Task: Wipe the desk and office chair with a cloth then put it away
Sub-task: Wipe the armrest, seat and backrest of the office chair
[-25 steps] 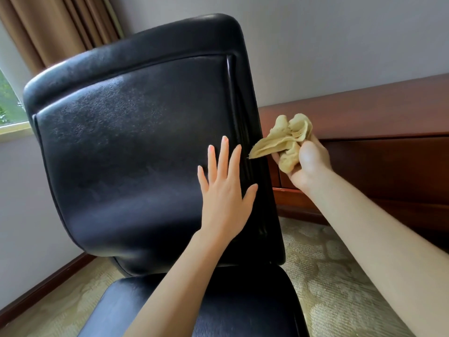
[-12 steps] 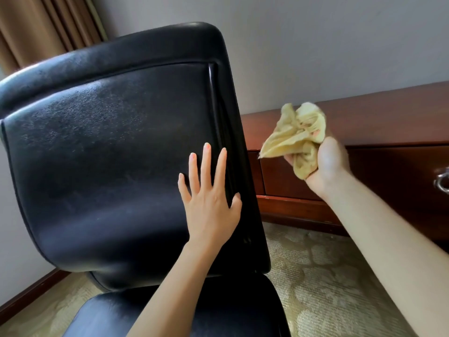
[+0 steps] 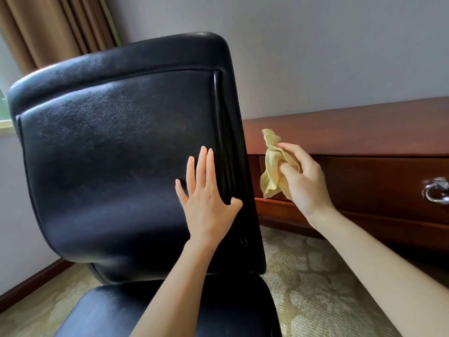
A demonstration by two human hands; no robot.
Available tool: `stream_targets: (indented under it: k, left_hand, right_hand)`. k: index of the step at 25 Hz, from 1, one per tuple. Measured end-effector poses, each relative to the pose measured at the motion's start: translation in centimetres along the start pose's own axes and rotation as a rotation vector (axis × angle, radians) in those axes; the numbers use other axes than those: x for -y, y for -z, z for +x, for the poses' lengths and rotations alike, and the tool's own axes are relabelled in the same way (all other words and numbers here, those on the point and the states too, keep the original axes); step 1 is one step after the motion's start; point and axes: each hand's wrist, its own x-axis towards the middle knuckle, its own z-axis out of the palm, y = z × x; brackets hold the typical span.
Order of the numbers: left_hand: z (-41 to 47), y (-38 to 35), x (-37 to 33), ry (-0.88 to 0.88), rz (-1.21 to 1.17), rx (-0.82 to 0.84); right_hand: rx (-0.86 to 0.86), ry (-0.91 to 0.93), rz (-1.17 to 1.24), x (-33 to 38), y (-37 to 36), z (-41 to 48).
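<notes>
A black leather office chair (image 3: 116, 166) fills the left and middle of the view, its backrest facing me and its seat at the bottom. My left hand (image 3: 206, 198) presses flat on the backrest near its right edge, fingers straight. My right hand (image 3: 303, 181) grips a crumpled yellow cloth (image 3: 273, 166) in the air just right of the backrest, in front of the desk drawers. The dark red wooden desk (image 3: 352, 127) runs along the wall at the right.
A metal ring handle (image 3: 437, 192) hangs on a desk drawer at the far right. Brown curtains (image 3: 48, 27) hang at the upper left beside a window. Patterned beige carpet (image 3: 315, 288) covers the floor, with a wooden skirting board at the lower left.
My right hand has turned its back toward me and lowered the cloth, which now hangs bunched beside the backrest edge. My left hand stays flat on the backrest.
</notes>
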Motion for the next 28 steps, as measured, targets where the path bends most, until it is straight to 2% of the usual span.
stream_targets:
  k: [3, 8, 15, 18, 22, 28]
  left_hand:
    - [-0.1, 0.0, -0.3, 0.019, 0.009, -0.006]
    - [-0.4, -0.4, -0.9, 0.049, 0.03, -0.024]
    - [0.0, -0.7, 0.0, -0.055, 0.224, -0.128]
    - [0.4, -0.7, 0.0, -0.051, 0.202, -0.143]
    - [0.2, -0.1, 0.2, -0.083, 0.102, -0.056]
    - [-1.1, 1.7, -0.5, -0.162, -0.113, 0.074]
  right_hand:
    - [0.014, 0.018, -0.045, -0.7, -0.2, 0.4]
    - [0.169, -0.19, -0.026, -4.9, -2.6, 0.4]
    - [0.296, -0.373, 0.317, -8.2, -5.7, 0.6]
    - [0.321, -0.433, 0.334, -8.6, -5.7, 1.6]
    - [0.289, -0.417, 0.288, -9.0, -5.3, 1.6]
    - [0.234, -0.294, 0.175, -7.7, -2.0, -1.1]
